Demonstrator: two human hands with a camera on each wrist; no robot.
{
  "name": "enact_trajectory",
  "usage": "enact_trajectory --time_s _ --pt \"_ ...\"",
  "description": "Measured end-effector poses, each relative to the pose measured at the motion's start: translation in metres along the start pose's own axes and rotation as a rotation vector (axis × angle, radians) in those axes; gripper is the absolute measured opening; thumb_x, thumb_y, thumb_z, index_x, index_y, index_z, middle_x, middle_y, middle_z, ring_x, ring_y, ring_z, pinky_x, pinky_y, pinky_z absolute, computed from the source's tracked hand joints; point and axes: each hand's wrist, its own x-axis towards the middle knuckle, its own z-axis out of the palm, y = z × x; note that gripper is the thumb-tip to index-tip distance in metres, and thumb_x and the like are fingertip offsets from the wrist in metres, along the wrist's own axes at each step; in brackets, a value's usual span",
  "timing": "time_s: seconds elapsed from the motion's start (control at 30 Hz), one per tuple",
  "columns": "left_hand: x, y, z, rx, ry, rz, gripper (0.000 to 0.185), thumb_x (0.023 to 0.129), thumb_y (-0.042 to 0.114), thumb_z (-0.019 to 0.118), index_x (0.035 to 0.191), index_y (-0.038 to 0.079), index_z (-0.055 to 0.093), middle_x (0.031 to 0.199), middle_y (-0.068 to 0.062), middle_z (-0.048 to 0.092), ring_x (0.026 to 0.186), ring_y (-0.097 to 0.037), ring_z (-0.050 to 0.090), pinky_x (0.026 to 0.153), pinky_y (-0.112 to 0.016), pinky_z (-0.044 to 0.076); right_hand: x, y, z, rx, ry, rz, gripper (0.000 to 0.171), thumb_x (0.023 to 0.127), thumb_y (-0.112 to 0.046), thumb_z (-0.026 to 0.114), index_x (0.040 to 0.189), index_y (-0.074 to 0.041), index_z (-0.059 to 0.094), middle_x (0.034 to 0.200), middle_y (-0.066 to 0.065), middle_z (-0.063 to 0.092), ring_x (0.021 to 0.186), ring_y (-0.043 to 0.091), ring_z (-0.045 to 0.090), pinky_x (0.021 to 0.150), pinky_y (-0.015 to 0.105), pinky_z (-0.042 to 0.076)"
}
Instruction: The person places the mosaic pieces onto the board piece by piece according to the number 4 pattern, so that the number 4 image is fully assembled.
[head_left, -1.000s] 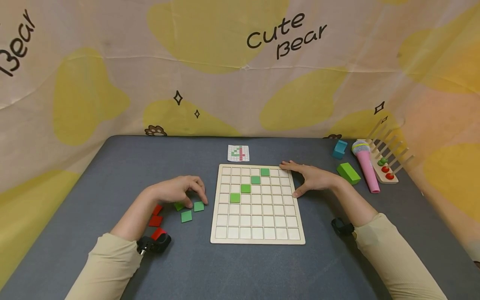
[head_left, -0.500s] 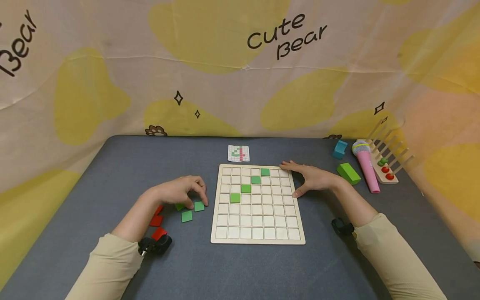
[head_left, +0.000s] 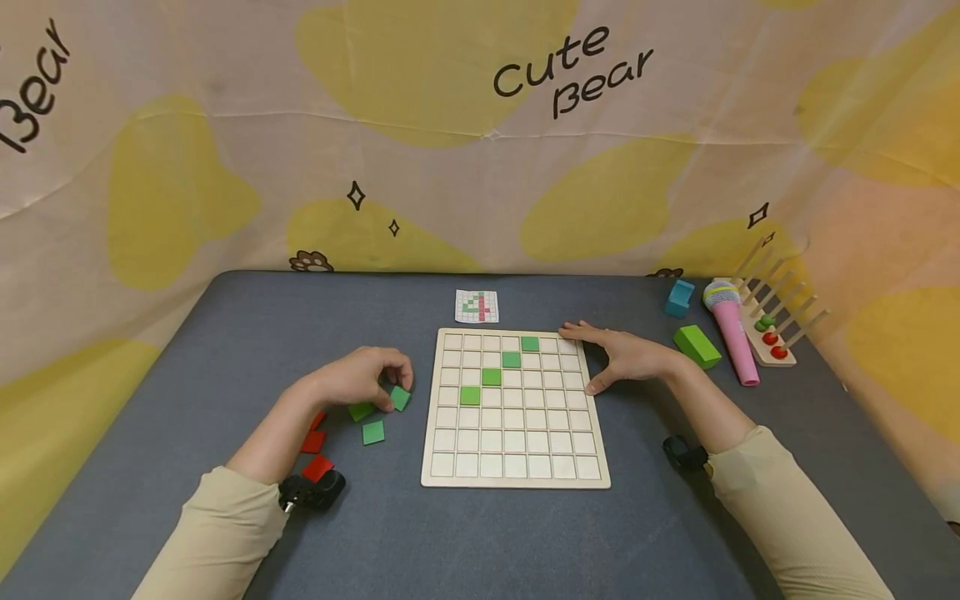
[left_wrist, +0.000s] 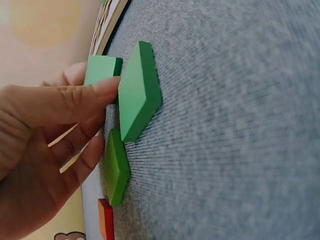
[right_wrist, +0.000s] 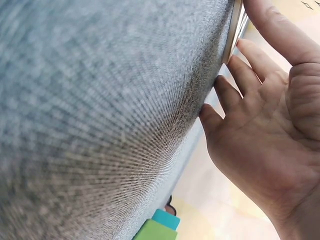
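My left hand point(head_left: 392, 390) pinches a green square tile point(head_left: 401, 398) between thumb and fingers, tilted just above the grey table left of the wooden grid board point(head_left: 517, 435). The left wrist view shows the thumb point(left_wrist: 75, 102) against that tile point(left_wrist: 102, 70). Two more green tiles point(head_left: 372, 432) lie by the hand. Several green tiles point(head_left: 491, 377) sit in a diagonal on the board. My right hand point(head_left: 603, 360) lies flat with straight fingers point(right_wrist: 252, 72) against the board's right edge point(right_wrist: 231, 35).
Red tiles point(head_left: 311, 442) lie under my left forearm. A small pattern card point(head_left: 477, 306) sits behind the board. At the right stand a blue block point(head_left: 680, 297), a green block point(head_left: 697, 347), a pink toy microphone point(head_left: 735, 343) and a wooden peg rack point(head_left: 772, 337).
My left hand has picked the green tile nearest the board up off the table; it now sits tilted in the fingers. The right hand has not moved.
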Motion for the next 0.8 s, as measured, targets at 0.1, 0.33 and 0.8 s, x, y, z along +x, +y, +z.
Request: enact_trajectory --time_s 0.1,0.33,0.8 --pt "0.002 0.000 -0.001 -0.009 0.028 -0.002 0.022 0.076 0.000 0.079 0.087 0.012 0.065 0.087 -0.002 0.065 0.083 -0.013 0.057 0.076 -0.028 0.048 0.000 0.000 0.000 -0.004 0.001 -0.004 0.103 0.075 -0.030 0.085 0.157 -0.014 0.026 0.168 0.012 0.012 0.155 0.040 0.001 0.118 0.067 0.012" --pt "0.004 0.003 -0.002 -0.039 0.062 -0.025 0.013 0.082 0.008 0.077 0.086 0.012 0.065 0.080 0.000 0.066 0.074 -0.012 0.058 0.071 -0.028 0.048 -0.001 0.000 -0.001 -0.005 -0.001 0.000 0.103 0.075 -0.029 0.085 0.157 -0.014 0.026 0.168 0.011 0.012 0.155 0.040 -0.001 0.119 0.067 0.010" --pt "0.011 0.023 0.005 -0.185 0.256 -0.052 0.016 0.082 0.016 0.079 0.093 0.013 0.068 0.085 -0.003 0.069 0.077 -0.015 0.063 0.073 -0.030 0.050 0.000 0.002 -0.001 -0.006 -0.004 0.007 0.104 0.074 -0.033 0.086 0.157 -0.016 0.026 0.168 0.009 0.011 0.156 0.038 0.000 0.119 0.067 0.010"
